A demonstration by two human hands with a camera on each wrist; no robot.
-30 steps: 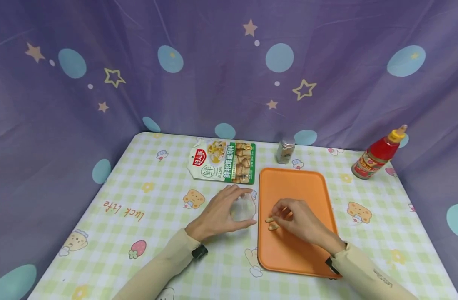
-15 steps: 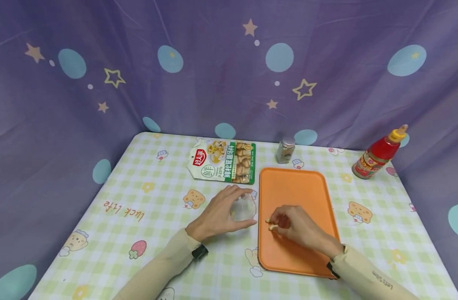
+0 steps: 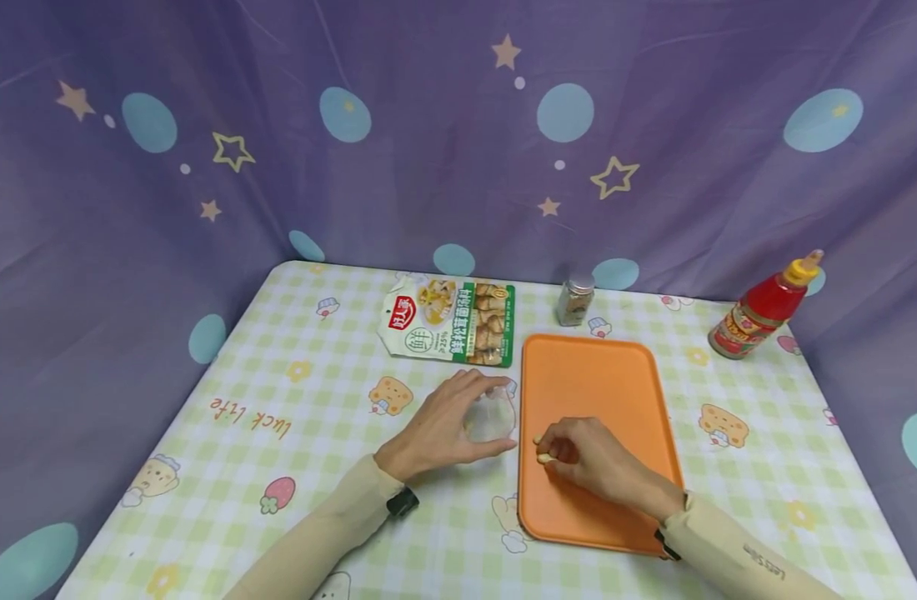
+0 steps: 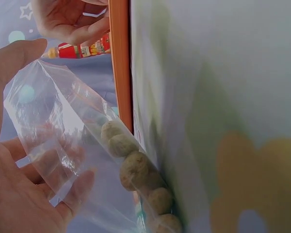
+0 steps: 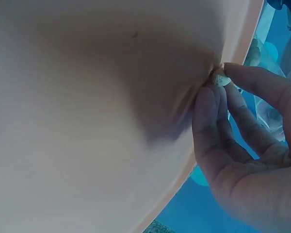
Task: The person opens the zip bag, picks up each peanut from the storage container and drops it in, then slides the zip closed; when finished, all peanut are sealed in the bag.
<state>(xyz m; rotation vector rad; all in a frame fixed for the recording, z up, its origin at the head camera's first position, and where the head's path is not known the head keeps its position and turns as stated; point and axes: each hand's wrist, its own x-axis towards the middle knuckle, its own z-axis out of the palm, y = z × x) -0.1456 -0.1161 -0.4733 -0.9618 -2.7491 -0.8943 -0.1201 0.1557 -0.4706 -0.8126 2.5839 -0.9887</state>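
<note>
My left hand (image 3: 443,421) curves round a clear plastic bag (image 3: 494,415) left of the orange tray (image 3: 589,371), thumb and finger spread at its mouth. Several round, brownish lumps (image 4: 134,171) lie along the lower side of the bag in the left wrist view. Over the tray's left part, my right hand (image 3: 601,458) pinches a small pale-tan piece (image 5: 220,79) between thumb and fingertips, close to the tray's surface. A second small piece (image 3: 537,439) shows at the fingertips in the head view, partly hidden by the hand.
Behind the bag lies a green-and-white food pouch (image 3: 451,321). A small metal-capped spice jar (image 3: 575,302) stands beyond the tray. At the far right is a red sauce bottle (image 3: 762,312) with a yellow cap. A purple curtain (image 3: 458,125) rises behind the checked tablecloth (image 3: 316,450).
My right hand has lowered slightly toward the tray's near side, and its fingers have come together on one of the small pieces. The left hand and bag have stayed in place.
</note>
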